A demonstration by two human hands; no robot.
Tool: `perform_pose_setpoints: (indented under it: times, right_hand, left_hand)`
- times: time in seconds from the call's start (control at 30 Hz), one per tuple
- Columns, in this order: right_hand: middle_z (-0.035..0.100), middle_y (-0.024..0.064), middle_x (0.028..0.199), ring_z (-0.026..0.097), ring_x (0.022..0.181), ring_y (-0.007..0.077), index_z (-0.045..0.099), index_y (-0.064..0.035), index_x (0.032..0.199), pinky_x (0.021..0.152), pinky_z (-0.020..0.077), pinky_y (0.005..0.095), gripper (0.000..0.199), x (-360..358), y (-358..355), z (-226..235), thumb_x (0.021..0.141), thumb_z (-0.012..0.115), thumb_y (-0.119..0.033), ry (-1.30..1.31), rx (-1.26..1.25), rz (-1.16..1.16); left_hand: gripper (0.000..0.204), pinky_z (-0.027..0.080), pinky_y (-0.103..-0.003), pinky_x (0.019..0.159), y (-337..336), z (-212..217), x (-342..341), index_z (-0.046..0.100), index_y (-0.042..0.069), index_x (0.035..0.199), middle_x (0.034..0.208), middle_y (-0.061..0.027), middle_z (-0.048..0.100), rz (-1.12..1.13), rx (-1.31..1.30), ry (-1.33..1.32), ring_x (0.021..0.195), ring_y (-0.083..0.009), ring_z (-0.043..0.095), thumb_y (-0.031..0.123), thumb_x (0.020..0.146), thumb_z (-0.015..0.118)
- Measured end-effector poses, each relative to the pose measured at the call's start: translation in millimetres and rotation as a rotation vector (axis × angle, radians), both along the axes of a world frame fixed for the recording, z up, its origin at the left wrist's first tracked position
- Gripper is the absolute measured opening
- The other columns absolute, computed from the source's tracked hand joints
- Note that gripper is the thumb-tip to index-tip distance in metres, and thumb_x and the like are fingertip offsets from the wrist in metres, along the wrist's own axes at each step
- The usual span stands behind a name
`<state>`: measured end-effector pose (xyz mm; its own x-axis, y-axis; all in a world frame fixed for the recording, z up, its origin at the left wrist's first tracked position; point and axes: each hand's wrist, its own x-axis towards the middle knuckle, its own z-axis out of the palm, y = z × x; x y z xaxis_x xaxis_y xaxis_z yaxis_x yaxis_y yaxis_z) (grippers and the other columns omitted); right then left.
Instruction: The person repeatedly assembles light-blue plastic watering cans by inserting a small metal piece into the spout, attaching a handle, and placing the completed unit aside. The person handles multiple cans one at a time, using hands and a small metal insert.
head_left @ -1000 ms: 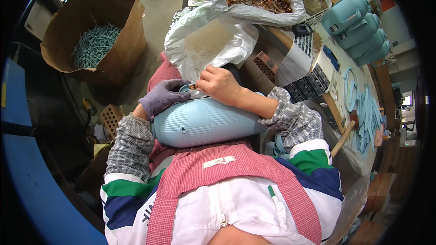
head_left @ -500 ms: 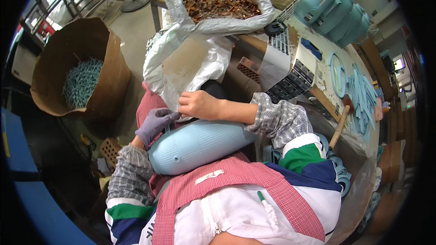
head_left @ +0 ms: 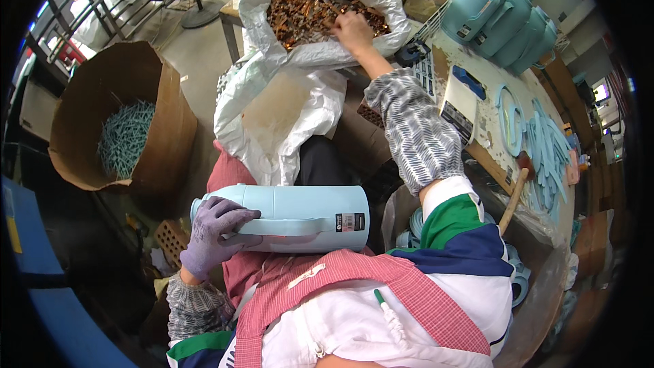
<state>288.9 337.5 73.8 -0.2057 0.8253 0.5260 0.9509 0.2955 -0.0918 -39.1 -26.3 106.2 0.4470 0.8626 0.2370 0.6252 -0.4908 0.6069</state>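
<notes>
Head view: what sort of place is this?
Probably a factory assembly workshop: several matching blue jugs stand together, a white sack holds many small coppery pieces, and a big cardboard container holds thin blue sticks.

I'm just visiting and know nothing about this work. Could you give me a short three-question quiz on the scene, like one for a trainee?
1. What does the left hand hold, and how does that thing lie?
2. True or false: the right hand is gloved.
3. Fill in: the right hand is at the mouth of a white sack of small, ____-coloured pieces.

Key:
1. A light-blue jug, lying on its side.
2. False; it is bare.
3. Copper.
</notes>
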Motion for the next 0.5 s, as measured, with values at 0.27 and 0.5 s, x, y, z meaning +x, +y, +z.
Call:
perform_pose_setpoints:
  times: [0.27, 0.5]
  right_hand:
    - [0.067, 0.0125, 0.086, 0.064, 0.077, 0.0234, 0.066, -0.0006, 0.092, 0.07, 0.0503, 0.0304, 0.021, -81.4, -200.3, 23.5, 0.08, 0.071, -0.017, 0.402, -0.614, 0.8]
    - [0.066, 0.0125, 0.081, 0.063, 0.072, 0.0245, 0.07, -0.0011, 0.091, 0.066, 0.0488, 0.0336, 0.021, -119.5, -305.5, 32.8, 0.083, 0.068, -0.02, 0.221, -1.236, 1.124]
  left_hand:
    - [0.052, 0.046, -0.038, 0.082, -55.1, -24.0, 0.6, 0.066, 0.012, 0.105, 0.101, -0.0063, 0.064, 0.139, 0.123, -0.08, 0.092, -0.0258, 0.06, 0.026, 0.058, 0.082]
    - [0.067, 0.047, -0.037, 0.081, -74.7, -48.8, 3.3, 0.059, 0.009, 0.113, 0.111, -0.01, 0.063, 0.246, 0.222, -0.203, 0.096, -0.0266, 0.06, 0.027, 0.055, 0.086]
